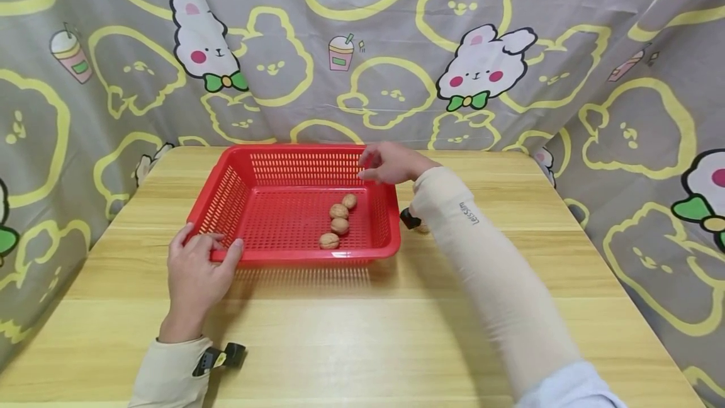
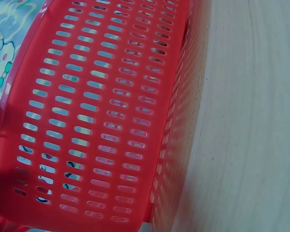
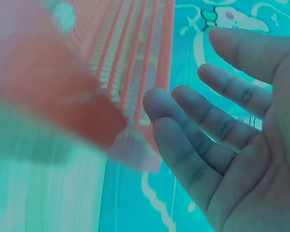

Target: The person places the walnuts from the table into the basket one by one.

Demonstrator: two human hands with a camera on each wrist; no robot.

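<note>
A red plastic basket (image 1: 294,258) with slotted walls stands on the wooden table, and several walnuts (image 1: 339,211) lie in a loose line on the right half of its floor. My left hand (image 1: 198,266) grips the front left corner, fingers over the rim and thumb along the front edge. In the left wrist view the basket's slotted side (image 2: 48,217) fills much of the picture. By the back right corner is my right hand (image 1: 393,162). The right wrist view shows its fingers (image 3: 183,150) loosely bent, palm bare, beside the blurred basket corner (image 3: 87,116).
Another walnut (image 1: 423,227) sits on the table to the right of the basket, mostly hidden by my right wrist and its camera (image 1: 410,218). Behind the wooden table (image 1: 351,345) hangs a grey patterned curtain (image 1: 391,36), which also runs along both sides.
</note>
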